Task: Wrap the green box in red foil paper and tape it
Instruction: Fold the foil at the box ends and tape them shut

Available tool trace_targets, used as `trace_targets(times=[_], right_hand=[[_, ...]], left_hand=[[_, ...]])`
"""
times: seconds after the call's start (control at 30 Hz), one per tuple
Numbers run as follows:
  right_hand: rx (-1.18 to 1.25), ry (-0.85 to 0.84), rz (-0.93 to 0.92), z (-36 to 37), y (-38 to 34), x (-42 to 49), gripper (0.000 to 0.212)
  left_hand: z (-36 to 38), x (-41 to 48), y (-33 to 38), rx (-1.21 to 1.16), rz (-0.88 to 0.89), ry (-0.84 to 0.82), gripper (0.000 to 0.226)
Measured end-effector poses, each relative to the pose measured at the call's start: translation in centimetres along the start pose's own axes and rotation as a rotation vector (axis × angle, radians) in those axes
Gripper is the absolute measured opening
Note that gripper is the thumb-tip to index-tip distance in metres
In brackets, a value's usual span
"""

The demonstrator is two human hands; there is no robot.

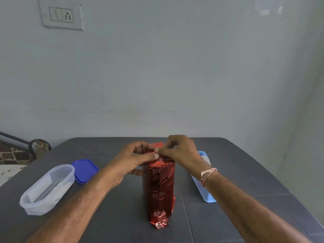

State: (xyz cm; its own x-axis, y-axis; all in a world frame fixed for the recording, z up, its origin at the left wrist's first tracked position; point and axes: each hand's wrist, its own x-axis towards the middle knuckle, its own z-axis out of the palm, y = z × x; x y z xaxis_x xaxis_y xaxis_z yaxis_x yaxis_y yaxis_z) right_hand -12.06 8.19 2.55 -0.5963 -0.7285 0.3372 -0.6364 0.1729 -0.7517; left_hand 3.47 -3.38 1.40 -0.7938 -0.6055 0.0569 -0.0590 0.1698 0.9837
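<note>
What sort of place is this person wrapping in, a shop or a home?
Probably a room in a home: a plain wall with a switch-and-socket plate, patterned bedding at the left edge, and a clear food container on the grey table.

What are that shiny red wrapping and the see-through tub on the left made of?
Red wrapping: probably thin metallised foil, glossy, with sharp crinkles and bright glints. Clear tub: seemingly translucent plastic, slightly frosted; the table shows through its walls.
</note>
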Motion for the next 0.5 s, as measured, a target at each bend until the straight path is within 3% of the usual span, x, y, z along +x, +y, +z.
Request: trace_targets(times=[0.2, 0.5], right_hand=[[0.088, -0.011, 0.045, -0.1, 0.7, 0.2, 0.02], [0.385, -0.036, 0.241, 0.2, 1.2, 0.4, 0.008]], left_hand=[[0.0, 0.4, -0.4, 0.166, 0.066, 0.047, 0.027], [0.7, 0.2, -1.5, 0.025, 0.005, 0.051, 0.026]])
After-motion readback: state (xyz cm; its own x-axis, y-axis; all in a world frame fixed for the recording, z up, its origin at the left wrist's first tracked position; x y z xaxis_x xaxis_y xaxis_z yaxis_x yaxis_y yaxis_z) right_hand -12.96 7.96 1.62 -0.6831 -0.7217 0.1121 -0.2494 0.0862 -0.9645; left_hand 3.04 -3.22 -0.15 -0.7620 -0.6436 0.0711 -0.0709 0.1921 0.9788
